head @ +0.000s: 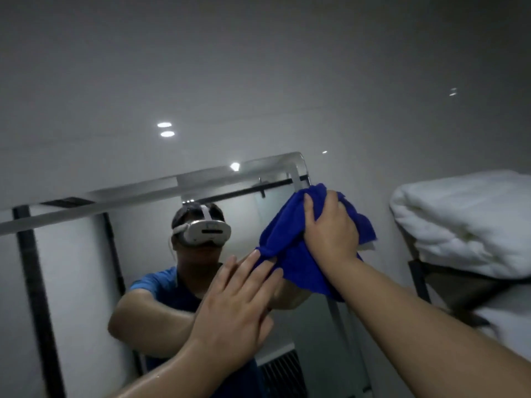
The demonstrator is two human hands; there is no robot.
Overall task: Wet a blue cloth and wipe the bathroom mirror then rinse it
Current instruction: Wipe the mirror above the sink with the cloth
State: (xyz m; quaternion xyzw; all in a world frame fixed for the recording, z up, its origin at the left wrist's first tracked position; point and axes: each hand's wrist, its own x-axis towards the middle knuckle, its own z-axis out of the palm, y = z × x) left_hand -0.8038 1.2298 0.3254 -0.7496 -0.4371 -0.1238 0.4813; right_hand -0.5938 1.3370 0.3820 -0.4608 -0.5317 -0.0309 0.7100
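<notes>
**Cloth at the top right corner of the mirror**

I see the blue cloth [287, 225] bunched up and pressed on the mirror [74, 282], close to its top right corner. My right grip [330, 228] is clenched on the cloth: the fingers curl over its upper edge and the palm covers the middle of it. Part of the cloth hangs down under the wrist.

My left grip [235, 300] is released. Its fingers are straight and close together, and they point up to the right. The fingertips [255, 255] touch the lower left edge of the cloth; I cannot tell if they touch also the glass.

In the mirror I see the person in a blue shirt with a white headset [205, 231], both arms raised to the glass.

To the right of the mirror, folded white towels [465, 222] lie on a dark shelf [459, 288]. The cloth is near the towels but apart from them.
</notes>
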